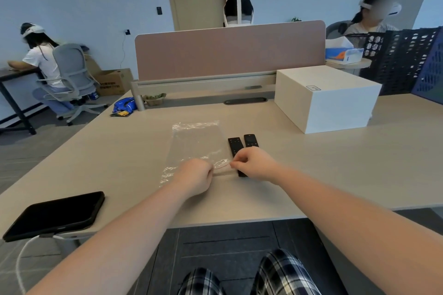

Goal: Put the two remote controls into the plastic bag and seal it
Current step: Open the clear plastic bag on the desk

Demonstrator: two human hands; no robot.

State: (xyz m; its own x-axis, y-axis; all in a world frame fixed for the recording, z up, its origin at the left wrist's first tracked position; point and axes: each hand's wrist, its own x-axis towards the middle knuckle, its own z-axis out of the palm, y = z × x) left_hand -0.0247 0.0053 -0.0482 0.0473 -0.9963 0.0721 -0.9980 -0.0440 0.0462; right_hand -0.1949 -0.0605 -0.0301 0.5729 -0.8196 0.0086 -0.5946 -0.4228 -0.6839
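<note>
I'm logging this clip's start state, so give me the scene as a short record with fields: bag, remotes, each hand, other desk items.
plastic bag: clear, lying flat on the desk, near edge pinched by both hands
remote controls: two, black, side by side on the desk just right of the bag, outside it
left hand: closed on the bag's near edge
right hand: closed on the bag's near edge, covering the remotes' near ends
seal: not done
other items: white box far right; black tablet near left

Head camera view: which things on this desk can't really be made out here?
- Near ends of both remote controls: covered by the right hand.
- Plastic bag opening: hidden behind the left hand and the right; open or sealed unclear.
- White box label: too small.
</note>
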